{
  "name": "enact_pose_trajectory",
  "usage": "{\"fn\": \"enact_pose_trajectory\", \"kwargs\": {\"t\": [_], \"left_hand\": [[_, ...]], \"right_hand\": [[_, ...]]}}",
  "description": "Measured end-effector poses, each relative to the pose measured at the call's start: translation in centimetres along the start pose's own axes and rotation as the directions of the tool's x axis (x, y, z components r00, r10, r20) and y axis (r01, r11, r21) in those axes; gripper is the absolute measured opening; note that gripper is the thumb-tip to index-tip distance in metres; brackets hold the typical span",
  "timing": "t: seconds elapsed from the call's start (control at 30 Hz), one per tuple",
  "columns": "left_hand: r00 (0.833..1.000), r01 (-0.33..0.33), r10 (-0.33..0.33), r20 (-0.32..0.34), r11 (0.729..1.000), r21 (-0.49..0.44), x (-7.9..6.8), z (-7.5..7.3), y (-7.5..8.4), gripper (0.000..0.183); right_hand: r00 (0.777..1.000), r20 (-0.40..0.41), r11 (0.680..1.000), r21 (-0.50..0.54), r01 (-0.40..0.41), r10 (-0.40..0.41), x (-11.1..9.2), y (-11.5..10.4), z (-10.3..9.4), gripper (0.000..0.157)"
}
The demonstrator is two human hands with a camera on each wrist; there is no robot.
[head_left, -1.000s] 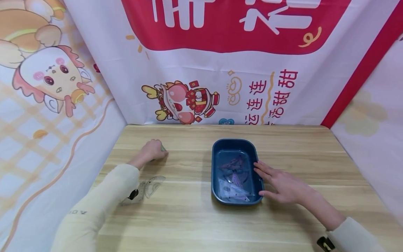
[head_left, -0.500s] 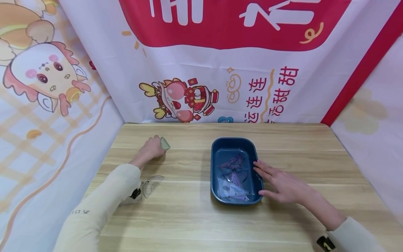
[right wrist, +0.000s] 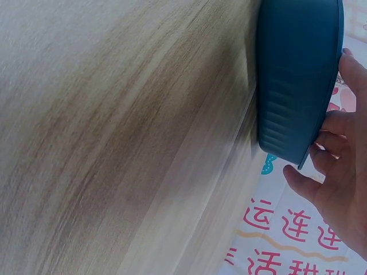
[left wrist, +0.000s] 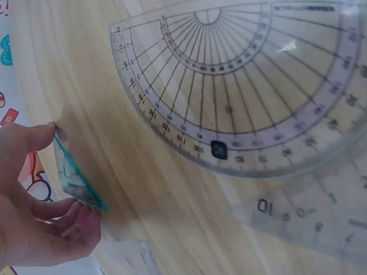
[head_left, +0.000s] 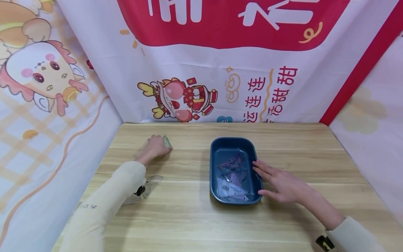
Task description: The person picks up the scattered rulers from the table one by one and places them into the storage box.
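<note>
My left hand [head_left: 156, 146] pinches a small clear set square with green edges [left wrist: 80, 180] between thumb and fingertips, tilted up from the wooden table at the back left. A clear protractor [left wrist: 229, 86] and a clear set square marked with numbers [left wrist: 309, 220] lie nearer, partly under the left sleeve in the head view. Another clear flat piece [left wrist: 129, 255] lies by the fingers. My right hand [head_left: 284, 183] rests its fingertips on the right rim of a blue plastic bin [right wrist: 298, 80], fingers nearly straight. Inside the bin lie several purple and clear drawing tools [head_left: 233, 185].
The wooden table [head_left: 189, 224] meets a white and red printed cloth [head_left: 195, 63] at its back edge. A patterned cloth [head_left: 41, 140] hangs along the left side, and a pale one [head_left: 371, 140] along the right.
My left hand has shifted slightly right, and more of the green-edged set square shows past the fingers. The right hand and bin keep their places.
</note>
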State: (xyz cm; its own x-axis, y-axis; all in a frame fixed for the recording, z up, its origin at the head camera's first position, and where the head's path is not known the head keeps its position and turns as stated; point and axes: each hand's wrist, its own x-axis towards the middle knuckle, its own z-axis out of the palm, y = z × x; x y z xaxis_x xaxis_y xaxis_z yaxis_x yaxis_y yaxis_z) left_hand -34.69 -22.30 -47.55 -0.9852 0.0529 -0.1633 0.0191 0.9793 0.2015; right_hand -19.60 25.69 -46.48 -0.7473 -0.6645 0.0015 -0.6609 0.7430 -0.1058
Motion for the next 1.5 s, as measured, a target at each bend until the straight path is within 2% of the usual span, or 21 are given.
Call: {"fn": "enact_pose_trajectory", "kwargs": {"t": [0.07,0.17,0.3,0.37,0.6,0.67,0.8,0.97,1.07,1.27,1.4,1.5], "left_hand": [[1.000,0.013,-0.013,-0.008,1.000,0.006,0.2,0.0,0.0,0.065],[1.000,0.024,-0.024,-0.003,0.999,-0.034,0.5,0.0,0.0,0.057],[1.000,0.017,-0.016,0.014,0.996,-0.087,1.0,-0.2,-0.2,0.047],[1.000,0.009,-0.007,0.017,0.996,-0.085,1.2,-0.2,-0.2,0.044],[1.000,0.005,-0.009,-0.026,0.989,-0.145,1.3,0.0,-0.1,0.046],[0.999,-0.012,0.005,-0.048,0.989,-0.146,1.2,0.0,-0.2,0.045],[0.995,-0.066,0.054,-0.089,0.988,-0.143,1.0,-0.1,-0.7,0.030],[0.988,-0.136,0.115,-0.103,0.966,-0.219,0.4,-0.4,-1.1,0.011],[0.986,-0.152,0.128,-0.106,0.955,-0.256,0.0,-0.9,-1.0,0.009],[0.976,-0.205,0.179,-0.126,0.951,-0.231,-0.7,-2.1,-0.7,0.007],[0.973,-0.225,0.203,-0.114,0.945,-0.237,-1.4,-2.8,-0.2,0.009],[0.973,-0.229,0.211,-0.091,0.928,-0.293,-2.0,-3.3,0.3,0.008]], "right_hand": [[1.000,0.001,1.000,0.000,0.002,-0.002,0.0,0.0,0.0,0.079],[1.000,0.007,1.000,-0.004,0.003,-0.003,0.1,-0.1,-0.1,0.079],[1.000,0.005,1.000,-0.004,0.002,-0.002,0.1,0.0,-0.1,0.080],[1.000,0.004,1.000,-0.004,0.003,-0.003,0.2,0.0,-0.1,0.080],[1.000,0.011,1.000,-0.002,0.001,-0.001,0.2,-0.1,-0.2,0.080],[1.000,0.015,1.000,0.001,-0.003,0.002,0.2,-0.1,-0.2,0.080],[1.000,0.019,1.000,0.003,-0.004,0.004,0.2,-0.1,-0.3,0.080],[1.000,0.013,1.000,0.007,-0.001,0.001,0.1,-0.2,-0.2,0.079],[1.000,0.006,1.000,0.008,0.006,-0.006,0.0,-0.1,-0.2,0.079],[1.000,-0.005,1.000,-0.006,0.017,-0.017,0.0,-0.1,-0.2,0.079],[1.000,0.002,1.000,-0.005,0.017,-0.017,0.0,-0.3,-0.3,0.079],[1.000,0.009,1.000,0.001,0.015,-0.015,0.0,-0.3,-0.4,0.079]]}}
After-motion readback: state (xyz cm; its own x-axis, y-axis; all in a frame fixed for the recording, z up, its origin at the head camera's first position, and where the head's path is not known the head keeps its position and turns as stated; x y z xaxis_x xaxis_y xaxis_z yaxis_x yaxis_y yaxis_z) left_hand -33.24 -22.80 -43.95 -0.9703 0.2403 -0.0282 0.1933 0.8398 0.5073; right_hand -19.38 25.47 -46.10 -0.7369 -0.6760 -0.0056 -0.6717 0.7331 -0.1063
